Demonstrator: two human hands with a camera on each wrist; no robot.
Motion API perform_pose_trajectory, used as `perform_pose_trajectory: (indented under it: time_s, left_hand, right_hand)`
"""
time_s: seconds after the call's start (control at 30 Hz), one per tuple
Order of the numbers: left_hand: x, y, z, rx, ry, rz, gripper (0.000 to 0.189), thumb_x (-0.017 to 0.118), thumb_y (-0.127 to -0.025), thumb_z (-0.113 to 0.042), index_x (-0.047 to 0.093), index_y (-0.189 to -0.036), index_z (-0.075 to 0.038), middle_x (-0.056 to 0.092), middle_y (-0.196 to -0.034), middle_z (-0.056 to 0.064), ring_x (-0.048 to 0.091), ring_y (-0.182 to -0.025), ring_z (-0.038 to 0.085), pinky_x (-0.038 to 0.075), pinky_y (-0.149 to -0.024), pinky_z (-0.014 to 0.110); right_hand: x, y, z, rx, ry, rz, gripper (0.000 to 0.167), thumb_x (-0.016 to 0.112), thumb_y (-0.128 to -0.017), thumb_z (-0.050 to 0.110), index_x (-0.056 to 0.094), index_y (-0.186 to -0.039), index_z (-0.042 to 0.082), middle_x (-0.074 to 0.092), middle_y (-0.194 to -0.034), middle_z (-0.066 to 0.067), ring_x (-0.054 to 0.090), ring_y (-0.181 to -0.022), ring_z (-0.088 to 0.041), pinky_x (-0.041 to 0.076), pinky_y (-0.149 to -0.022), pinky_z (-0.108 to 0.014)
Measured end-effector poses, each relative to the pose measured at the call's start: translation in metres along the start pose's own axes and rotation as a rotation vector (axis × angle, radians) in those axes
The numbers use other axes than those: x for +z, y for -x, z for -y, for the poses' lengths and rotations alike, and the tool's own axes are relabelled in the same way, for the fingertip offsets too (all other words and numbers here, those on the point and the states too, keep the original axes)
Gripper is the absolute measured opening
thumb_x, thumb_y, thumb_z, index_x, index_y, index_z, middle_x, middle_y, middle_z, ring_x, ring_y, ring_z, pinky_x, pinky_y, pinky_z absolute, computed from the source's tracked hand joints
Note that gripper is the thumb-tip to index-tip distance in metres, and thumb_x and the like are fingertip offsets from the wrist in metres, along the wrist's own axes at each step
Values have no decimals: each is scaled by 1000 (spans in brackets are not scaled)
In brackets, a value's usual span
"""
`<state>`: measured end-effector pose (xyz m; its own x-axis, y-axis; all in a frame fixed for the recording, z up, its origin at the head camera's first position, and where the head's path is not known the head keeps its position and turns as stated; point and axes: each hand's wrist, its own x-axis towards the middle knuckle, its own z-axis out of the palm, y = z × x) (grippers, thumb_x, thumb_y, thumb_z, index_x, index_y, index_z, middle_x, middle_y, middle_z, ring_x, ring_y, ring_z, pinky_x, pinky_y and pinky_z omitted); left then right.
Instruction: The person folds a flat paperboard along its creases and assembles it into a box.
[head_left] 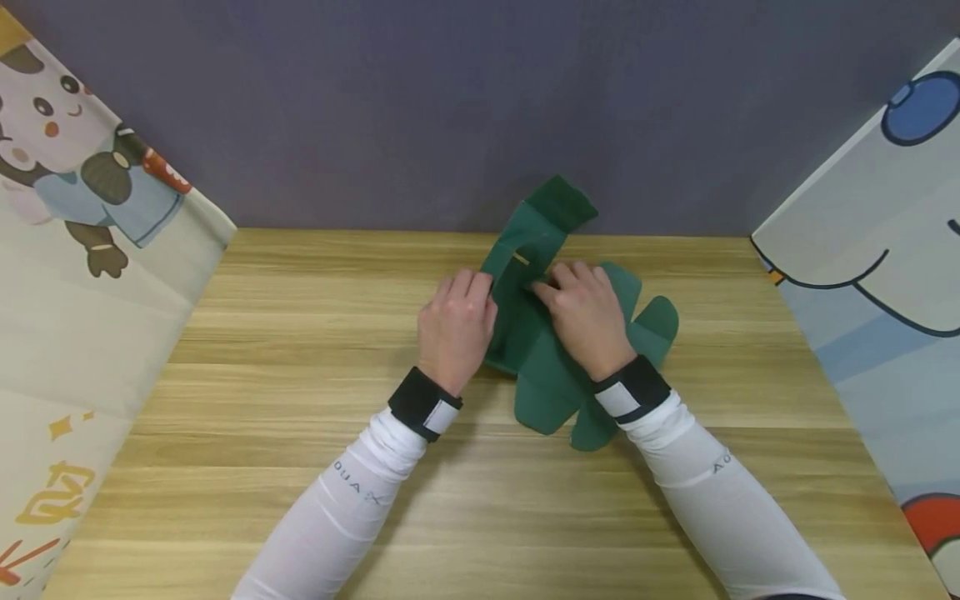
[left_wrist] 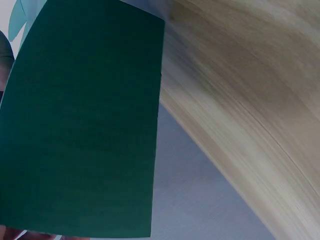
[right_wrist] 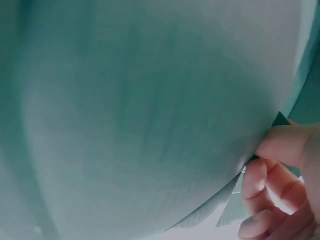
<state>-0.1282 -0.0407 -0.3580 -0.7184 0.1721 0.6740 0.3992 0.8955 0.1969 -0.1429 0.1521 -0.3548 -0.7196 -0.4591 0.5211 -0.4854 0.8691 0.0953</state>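
A green cardboard box [head_left: 543, 367], partly folded, lies tilted on the table, its rounded flaps spread to the right and front. One long panel with a slot stands up toward the back. My left hand [head_left: 457, 321] grips the box's left side wall with curled fingers; in the left wrist view the dark green panel [left_wrist: 85, 120] hides most of that hand. Over the middle of the box, my right hand [head_left: 588, 321] pinches a small tab. The right wrist view shows its thumb and forefinger [right_wrist: 256, 177] meeting at a green corner beside a broad panel [right_wrist: 140, 115].
The wood-grain table [head_left: 300, 400] ends at a dark grey-blue wall [head_left: 450, 108] behind the box. Cartoon-printed cloth panels [head_left: 885, 250] border both sides. Both forearms wear white sleeves and black wrist straps [head_left: 633, 387].
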Motion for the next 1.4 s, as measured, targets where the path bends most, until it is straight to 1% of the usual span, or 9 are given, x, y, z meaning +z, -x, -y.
perform_pose_trajectory:
  time_s: [0.17,0.53,0.67,0.8,0.97,1.07,1.13,1.27,1.4]
  left_hand:
    - [0,0,0,2,-2,-5,14,62,-86,-12,65,-100,-11,65,-93,3,65,-79,21,54,-49,34]
    - [-2,-1,1,9,-6,-2,12,61,-87,-12,65,-98,-10,65,-90,3,63,-74,20,54,-48,33]
    - [-3,-1,1,12,-3,-1,12,61,-87,-12,66,-98,-9,66,-90,4,64,-73,20,54,-48,33]
    - [-3,-1,1,16,-4,-4,11,61,-87,-12,65,-97,-9,65,-90,4,64,-74,20,55,-49,33]
    - [-5,-2,-1,23,-13,-1,11,61,-87,-13,65,-97,-10,65,-89,3,63,-72,20,54,-49,34]
    - [-5,-1,-2,29,-17,0,12,61,-87,-13,65,-98,-10,65,-89,3,63,-72,20,53,-47,34]
    - [-5,-1,-3,31,-17,0,12,61,-87,-12,65,-98,-10,64,-89,3,63,-72,20,53,-47,34]
    - [-4,-1,-4,35,-14,0,12,61,-87,-12,65,-98,-10,64,-89,4,63,-72,20,53,-47,33]
    - [-4,-1,-4,35,-17,-4,12,61,-88,-12,65,-99,-9,65,-90,4,63,-73,19,53,-47,33]
  right_hand:
    - [0,-1,0,3,-4,1,19,59,-94,9,75,-104,14,61,-90,-10,57,-86,-30,39,-63,-40]
    - [-8,-10,-6,71,-26,5,18,63,-92,14,70,-106,6,65,-95,-11,58,-87,-31,40,-64,-42]
    - [-14,-15,-10,121,-39,-27,23,67,-91,23,68,-106,6,66,-97,-12,58,-91,-31,39,-67,-45]
    - [-22,-23,-12,167,-14,-110,33,70,-88,29,64,-110,5,64,-101,-14,56,-94,-34,38,-69,-46]
    - [-31,-39,-10,97,47,-158,39,70,-88,30,63,-119,7,64,-109,-13,52,-98,-34,37,-73,-47]
    - [-32,-45,-7,28,90,-136,32,67,-91,27,67,-118,10,67,-108,-11,52,-98,-32,37,-76,-47]
    - [-29,-48,-6,5,113,-135,22,63,-94,23,71,-111,11,69,-103,-11,53,-95,-32,37,-77,-47]
    - [-26,-47,-2,14,100,-138,17,59,-96,20,74,-95,11,71,-89,-11,53,-87,-30,35,-77,-48]
    - [-25,-43,2,54,-3,-100,19,62,-95,24,74,-94,11,72,-85,-9,53,-84,-27,32,-78,-48]
